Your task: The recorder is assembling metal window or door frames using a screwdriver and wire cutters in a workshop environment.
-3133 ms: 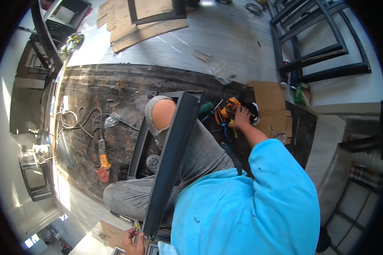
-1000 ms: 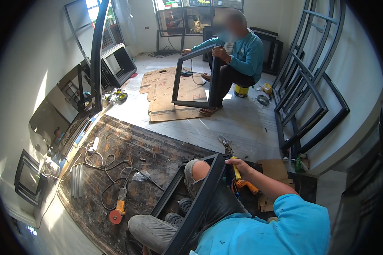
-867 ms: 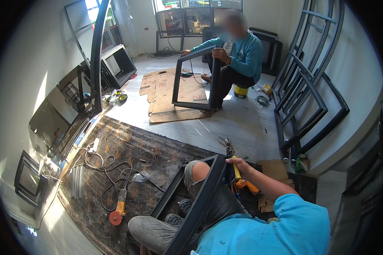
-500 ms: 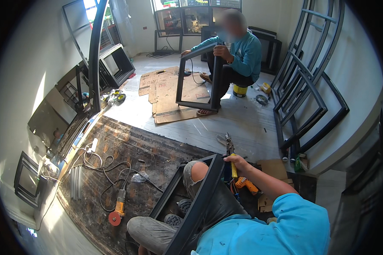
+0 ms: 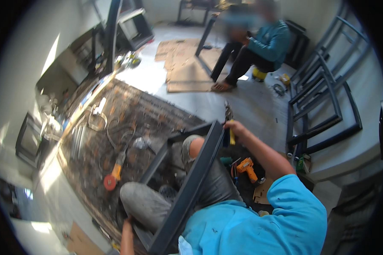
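- The dark metal frame (image 5: 187, 191) stands tilted across the person's lap, one long bar running from the lower edge up to a corner beside the bent knee (image 5: 195, 146).
- The left hand (image 5: 127, 224) is at the frame's lower end, near the bottom edge; it is mostly cut off and blurred, so I cannot tell whether it is closed or spread.
- The right hand (image 5: 236, 127) is at the frame's upper corner, closed around a yellow-handled tool (image 5: 231, 127) whose metal end points up and away from the person.
- Just right of the frame, an orange cordless drill (image 5: 247, 168) lies on the floor beside the person's right arm, with a piece of cardboard (image 5: 261, 193) near it.
- To the left of the legs, an angle grinder (image 5: 115, 172) with an orange body and red disc lies on a dark, stained floor mat (image 5: 127, 114), with loose cables (image 5: 115, 136) trailing above it.
- At the right, several more dark frames (image 5: 323, 102) lean and lie stacked, well apart from the one being held.
- Farther off, flattened cardboard sheets (image 5: 187, 68) cover the pale floor (image 5: 255, 106).
- Beyond them another person (image 5: 259, 51) in a teal top sits low, holding another dark frame (image 5: 206, 36) upright.
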